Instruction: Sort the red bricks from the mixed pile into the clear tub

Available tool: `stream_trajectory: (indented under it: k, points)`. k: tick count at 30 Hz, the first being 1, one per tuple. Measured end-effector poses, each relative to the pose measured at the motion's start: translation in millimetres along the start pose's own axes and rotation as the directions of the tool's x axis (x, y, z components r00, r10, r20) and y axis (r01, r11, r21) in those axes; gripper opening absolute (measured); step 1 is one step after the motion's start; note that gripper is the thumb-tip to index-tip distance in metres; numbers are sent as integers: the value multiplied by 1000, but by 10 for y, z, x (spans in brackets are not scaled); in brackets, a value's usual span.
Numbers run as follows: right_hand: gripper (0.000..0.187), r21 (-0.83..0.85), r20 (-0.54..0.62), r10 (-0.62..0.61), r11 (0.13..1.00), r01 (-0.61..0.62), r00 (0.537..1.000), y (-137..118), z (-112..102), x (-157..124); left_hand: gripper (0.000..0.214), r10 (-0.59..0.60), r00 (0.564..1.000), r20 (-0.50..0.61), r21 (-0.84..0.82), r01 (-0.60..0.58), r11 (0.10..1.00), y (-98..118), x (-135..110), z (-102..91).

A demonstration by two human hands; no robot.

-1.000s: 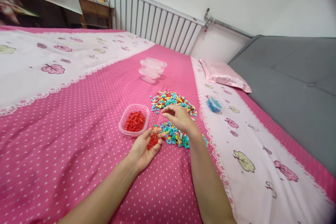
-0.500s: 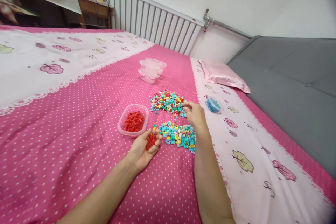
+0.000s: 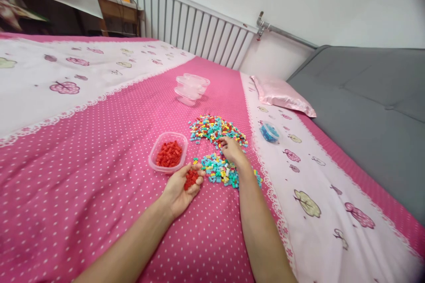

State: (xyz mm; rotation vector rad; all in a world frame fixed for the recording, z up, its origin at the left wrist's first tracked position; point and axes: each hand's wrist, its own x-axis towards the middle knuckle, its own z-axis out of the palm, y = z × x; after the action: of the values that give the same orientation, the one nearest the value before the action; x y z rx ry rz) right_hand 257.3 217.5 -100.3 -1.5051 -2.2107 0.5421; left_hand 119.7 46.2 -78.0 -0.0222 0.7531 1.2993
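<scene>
Cupped palm up, my left hand (image 3: 180, 189) holds a small heap of red toy bricks (image 3: 191, 178), beside a clear plastic box (image 3: 152, 159) with more red bricks (image 3: 169, 154) in it. My right hand (image 3: 233, 151) reaches over the near edge of the far pile of mixed-colour bricks (image 3: 212, 126), its thumb and fingertips close together. Whether a brick is between those fingertips is too small to make out. Under my right wrist lies the nearer pile of mostly turquoise, green and yellow bricks (image 3: 219, 170), partly hidden by the forearm.
Stacked clear plastic containers (image 3: 192, 87) stand farther back on the pink dotted bedspread (image 3: 133, 132). A small tub with blue pieces (image 3: 269, 132) sits to the right. Beyond it are a pink pillow (image 3: 282, 97) and a grey headboard (image 3: 372, 97). A radiator (image 3: 189, 22) lines the wall.
My right hand has moved left and slightly nearer along the far pile, uncovering bricks at its right end. My left hand stays put with its red bricks.
</scene>
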Motion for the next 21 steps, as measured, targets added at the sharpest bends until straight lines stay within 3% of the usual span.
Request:
stream_trajectory:
  k: [8, 13, 18, 21]
  points:
    - [43, 262, 97, -60, 964, 33, 993, -86, 48, -3, 24, 4, 1000, -11, 16, -4, 1000, 8, -6, 13]
    - [38, 433, 64, -146, 895, 105, 987, -121, 13, 6, 23, 4, 1000, -14, 14, -4, 1000, 8, -21, 21]
    - [35, 234, -58, 12, 972, 2, 998, -98, -53, 1, 23, 5, 1000, -11, 15, -5, 1000, 10, -11, 13]
    - [36, 93, -16, 62, 994, -60, 998, -139, -61, -36, 24, 4, 1000, -6, 15, -4, 1000, 8, 2, 5]
